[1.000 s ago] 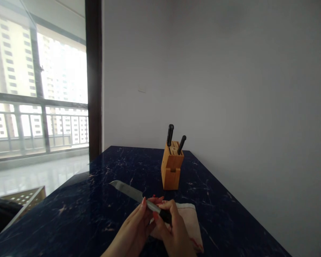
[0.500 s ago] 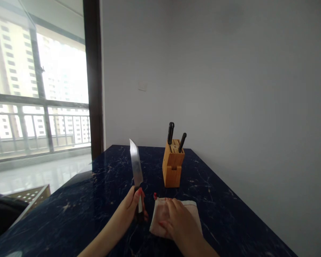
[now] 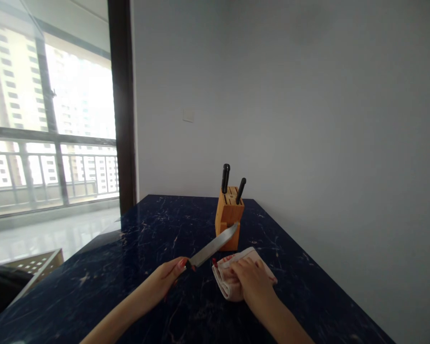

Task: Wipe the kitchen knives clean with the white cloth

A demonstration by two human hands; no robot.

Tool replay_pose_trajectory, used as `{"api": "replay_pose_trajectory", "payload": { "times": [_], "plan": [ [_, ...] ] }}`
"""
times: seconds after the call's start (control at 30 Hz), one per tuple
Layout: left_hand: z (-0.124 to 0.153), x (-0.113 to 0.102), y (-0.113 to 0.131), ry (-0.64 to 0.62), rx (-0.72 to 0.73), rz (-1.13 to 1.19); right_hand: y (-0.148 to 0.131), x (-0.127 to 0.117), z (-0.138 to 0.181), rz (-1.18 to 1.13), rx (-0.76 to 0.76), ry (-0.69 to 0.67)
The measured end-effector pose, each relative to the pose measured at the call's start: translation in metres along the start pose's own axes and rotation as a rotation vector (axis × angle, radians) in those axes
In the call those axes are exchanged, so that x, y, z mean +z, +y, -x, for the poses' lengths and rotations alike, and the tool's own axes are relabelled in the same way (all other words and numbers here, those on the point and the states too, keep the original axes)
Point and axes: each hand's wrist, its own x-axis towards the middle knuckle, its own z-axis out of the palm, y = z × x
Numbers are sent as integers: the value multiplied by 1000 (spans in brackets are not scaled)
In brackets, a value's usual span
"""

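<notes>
My left hand (image 3: pixel 167 276) is closed around the black handle of a large kitchen knife (image 3: pixel 212 247). The blade slants up and to the right, its tip in front of the wooden knife block (image 3: pixel 225 212). Fingers of my right hand (image 3: pixel 253 282) are bent over a folded white cloth (image 3: pixel 222 283) with reddish marks, gripping it just right of the blade. A small red thing (image 3: pixel 214 262) shows at the cloth's left corner; I cannot make out what it is. Two black-handled knives, one at the left (image 3: pixel 225 177) and one at the right (image 3: pixel 241 189), stand in the block.
A dark blue marbled table (image 3: pixel 157 229) runs back to a grey wall (image 3: pixel 308 119). Off its left side are a perforated light-coloured container (image 3: pixel 39 263) and a black item (image 3: pixel 3 286). A large window (image 3: pixel 82 114) lies beyond.
The knife has swung from nearly upright to slanting right across the front of the block. My right hand has moved slightly up and right with the cloth, which is now more bunched.
</notes>
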Motion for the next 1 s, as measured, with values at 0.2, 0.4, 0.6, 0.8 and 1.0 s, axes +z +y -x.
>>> {"api": "replay_pose_trajectory", "payload": {
  "times": [0.2,0.4,0.6,0.8,1.0],
  "plan": [
    [-8,7,-20,87,-95,72,-13,-5,1,159,37,33],
    [-15,10,-38,104,-140,58,-15,10,0,-81,94,21],
    [-14,11,-42,110,-142,10,-12,7,-2,-172,112,83],
    [-13,13,-41,129,-128,-63,-23,-7,2,-296,91,203],
    [-8,18,-31,103,-64,-370,-24,1,0,-345,89,233]
  ]
}}
